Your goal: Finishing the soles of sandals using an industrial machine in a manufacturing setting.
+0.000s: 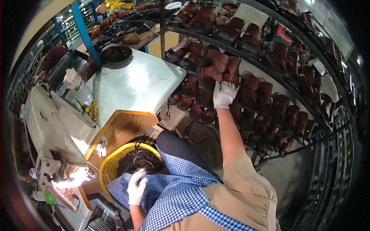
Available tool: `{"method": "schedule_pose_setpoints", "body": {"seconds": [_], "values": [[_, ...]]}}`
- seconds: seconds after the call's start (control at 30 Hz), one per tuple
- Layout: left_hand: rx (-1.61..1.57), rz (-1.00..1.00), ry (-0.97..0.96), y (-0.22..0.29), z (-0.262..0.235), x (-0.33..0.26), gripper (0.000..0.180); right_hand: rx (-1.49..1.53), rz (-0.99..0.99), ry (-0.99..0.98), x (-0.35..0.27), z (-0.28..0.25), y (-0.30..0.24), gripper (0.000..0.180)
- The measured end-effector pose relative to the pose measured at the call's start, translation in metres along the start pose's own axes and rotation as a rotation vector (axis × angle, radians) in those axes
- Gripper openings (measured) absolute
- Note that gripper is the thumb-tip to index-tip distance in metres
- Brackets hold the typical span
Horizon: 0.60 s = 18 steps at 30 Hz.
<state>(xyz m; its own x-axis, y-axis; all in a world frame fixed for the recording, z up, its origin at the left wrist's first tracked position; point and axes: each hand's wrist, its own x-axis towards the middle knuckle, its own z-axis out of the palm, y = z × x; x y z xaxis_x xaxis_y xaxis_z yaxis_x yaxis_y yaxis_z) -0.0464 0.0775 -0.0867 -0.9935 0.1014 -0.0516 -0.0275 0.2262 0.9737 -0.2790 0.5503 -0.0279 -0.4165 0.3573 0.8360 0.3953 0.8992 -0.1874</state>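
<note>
Footwear rack: dark metal shelving in tiers, running from the upper middle of the view down to the right edge, loaded with brown leather boot uppers in rows.

Right hand: white work glove, arm stretched up and out to the rack's left end. Fingers are closed around the lower part of a brown boot upper, which stands against the rack's middle tier among others of its kind. More brown pieces sit just below and to the right of the hand.

Left hand: white glove, resting low on a blue-and-white checked apron over the lap. Fingers lie loosely curled and narrow, flat on the cloth; whether they pinch anything cannot be told.

Yellow basket: round, just left of the left hand, touching the apron's edge, holding a dark tangle of straps or cords.

Sewing machine: off-white, at the left edge, with a lit lamp at its lower end.

Work table: pale grey top, between machine and rack; a clear plastic bottle stands at its left edge, and a dark round opening sits at its far corner.

Another person: dark red top, far upper left, well apart.
</note>
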Motion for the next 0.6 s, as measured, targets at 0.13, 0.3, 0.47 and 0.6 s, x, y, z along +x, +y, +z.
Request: {"method": "schedule_pose_setpoints", "body": {"seconds": [0.13, 0.3, 0.47, 0.6], "values": [[0.025, 0.024, -0.024, 0.005, 0.006, 0.005, 0.024, -0.245, 0.142, -0.383, 0.033, 0.026, 0.007, 0.035], [0.001, -0.012, -0.017, -0.002, 0.006, -0.002, 0.025, -0.155, 0.084, -0.644, 0.031, 0.002, 0.012, 0.037], [-0.006, -0.057, -0.010, -0.002, 0.001, -0.006, 0.025, 0.121, -0.088, -0.072, 0.018, -0.086, 0.053, 0.038], [0.004, -0.060, -0.005, -0.014, -0.002, -0.005, 0.025, -0.363, 0.071, -0.713, 0.034, -0.132, 0.119, 0.064]]}}
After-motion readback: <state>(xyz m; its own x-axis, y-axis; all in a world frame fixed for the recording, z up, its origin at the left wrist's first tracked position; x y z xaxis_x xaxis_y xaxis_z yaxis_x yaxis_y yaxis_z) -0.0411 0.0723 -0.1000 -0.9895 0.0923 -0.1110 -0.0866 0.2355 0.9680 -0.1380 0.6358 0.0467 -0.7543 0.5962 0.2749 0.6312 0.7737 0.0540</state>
